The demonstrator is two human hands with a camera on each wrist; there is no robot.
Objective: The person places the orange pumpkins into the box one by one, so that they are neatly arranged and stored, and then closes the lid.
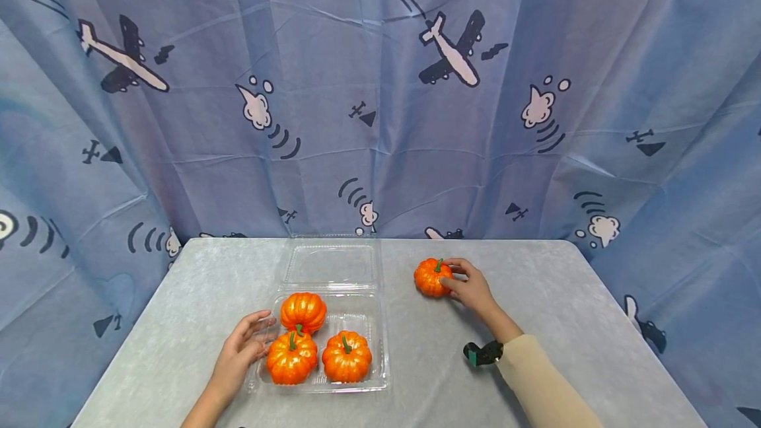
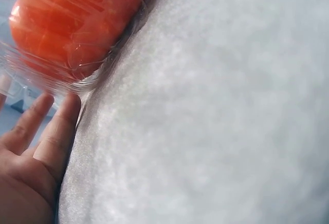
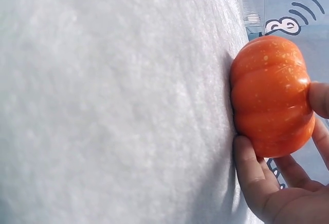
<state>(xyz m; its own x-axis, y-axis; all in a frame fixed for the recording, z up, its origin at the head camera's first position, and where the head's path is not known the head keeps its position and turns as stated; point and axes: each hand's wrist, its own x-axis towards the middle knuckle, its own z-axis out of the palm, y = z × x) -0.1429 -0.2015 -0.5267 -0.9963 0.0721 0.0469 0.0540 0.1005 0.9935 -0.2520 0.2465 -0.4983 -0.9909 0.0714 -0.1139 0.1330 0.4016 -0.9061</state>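
Observation:
Three small orange pumpkins, at the back (image 1: 304, 312), front left (image 1: 291, 360) and front right (image 1: 347, 356), sit in a clear plastic clamshell box (image 1: 380, 349). Its lid (image 1: 333, 266) lies folded back behind it. My left hand (image 1: 238, 349) is at the box's left side, fingers spread; in the left wrist view its fingertips (image 2: 69, 103) meet the plastic wall, behind which a pumpkin (image 2: 77, 23) shows. Right of the box, my right hand (image 1: 472, 288) grips a fourth pumpkin (image 1: 432, 277) on the table, thumb and fingers around its right side.
A grey-white cloth covers the table (image 1: 434, 362). Blue curtain (image 1: 380, 117) printed with planes hangs directly behind the table's back edge. A black strap-like device (image 1: 483, 353) is on the right wrist, beside a beige sleeve (image 1: 543, 382).

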